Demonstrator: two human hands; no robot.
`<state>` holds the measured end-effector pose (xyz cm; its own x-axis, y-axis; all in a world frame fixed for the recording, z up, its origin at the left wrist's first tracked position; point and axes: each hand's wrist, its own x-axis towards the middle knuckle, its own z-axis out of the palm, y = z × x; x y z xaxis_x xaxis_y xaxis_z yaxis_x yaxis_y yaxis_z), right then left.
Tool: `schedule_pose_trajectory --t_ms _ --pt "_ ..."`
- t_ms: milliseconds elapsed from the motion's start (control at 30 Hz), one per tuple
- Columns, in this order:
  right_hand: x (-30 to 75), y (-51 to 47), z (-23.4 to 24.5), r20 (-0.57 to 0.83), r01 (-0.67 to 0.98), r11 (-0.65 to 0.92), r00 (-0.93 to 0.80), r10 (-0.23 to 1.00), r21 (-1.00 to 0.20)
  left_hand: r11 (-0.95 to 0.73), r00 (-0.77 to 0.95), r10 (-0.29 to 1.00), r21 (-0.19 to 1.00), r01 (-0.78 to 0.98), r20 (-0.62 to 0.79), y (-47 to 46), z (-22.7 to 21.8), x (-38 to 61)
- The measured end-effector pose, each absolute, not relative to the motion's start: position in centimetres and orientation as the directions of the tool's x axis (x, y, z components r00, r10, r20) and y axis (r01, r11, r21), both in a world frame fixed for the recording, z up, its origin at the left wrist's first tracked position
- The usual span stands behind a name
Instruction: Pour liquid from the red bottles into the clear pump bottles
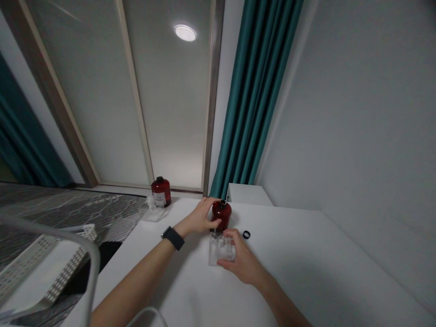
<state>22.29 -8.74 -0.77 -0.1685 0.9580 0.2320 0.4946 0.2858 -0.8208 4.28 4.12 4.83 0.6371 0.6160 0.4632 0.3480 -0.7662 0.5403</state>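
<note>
A dark red bottle (pixel 223 217) stands upright on the white table, its dark neck showing at the top. My left hand (pixel 198 219), with a dark watch on the wrist, curves around the bottle's left side, thumb across its front. Directly before the bottle lies a clear plastic packet (pixel 215 254); its exact kind and contents are hard to make out. Fingers and thumb of my right hand (pixel 240 258) grip the packet's right side. A small black ring (pixel 246 235) rests to the right of the bottle.
At the table's far left stands another red bottle (pixel 161 193) with a black top and pale label, beside clear plastic wrapping (pixel 153 212). White perforated baskets (pixel 70 272) and a grey curved bar (pixel 92 268) are at lower left. A white cabinet (pixel 250 195) stands behind the table.
</note>
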Motion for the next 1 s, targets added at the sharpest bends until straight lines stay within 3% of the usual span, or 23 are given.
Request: schedule_pose_trajectory --t_ms 200,300,400,567,700,1000 --pt "23.4 -8.7 -0.2 0.284 0.485 0.331 -0.171 0.944 -0.81 -0.775 0.651 0.602 0.533 0.339 0.463 5.1 4.8 4.7" --pt "24.7 -7.8 0.2 0.362 0.408 0.362 -0.079 0.929 -0.838 -0.781 0.674 0.59 0.527 0.336 0.444 5.4 5.0 4.5" --pt "25.7 -5.9 0.8 0.38 0.463 0.34 -0.007 0.925 -0.818 -0.78 0.683 0.586 0.532 0.329 0.437 5.4 5.4 3.9" --pt "26.3 -2.3 2.6 0.4 0.514 0.398 -0.114 0.91 -0.76 -0.8 0.702 0.563 0.5 0.331 0.436 5.1 6.1 3.3" --pt "26.4 0.0 3.3 0.3 0.57 0.377 -0.228 0.926 -0.731 -0.794 0.715 0.569 0.499 0.348 0.406 5.0 6.3 3.2" --pt "26.0 0.9 2.6 0.283 0.477 0.388 -0.28 0.917 -0.788 -0.79 0.738 0.56 0.51 0.34 0.377 5.3 6.0 3.3"
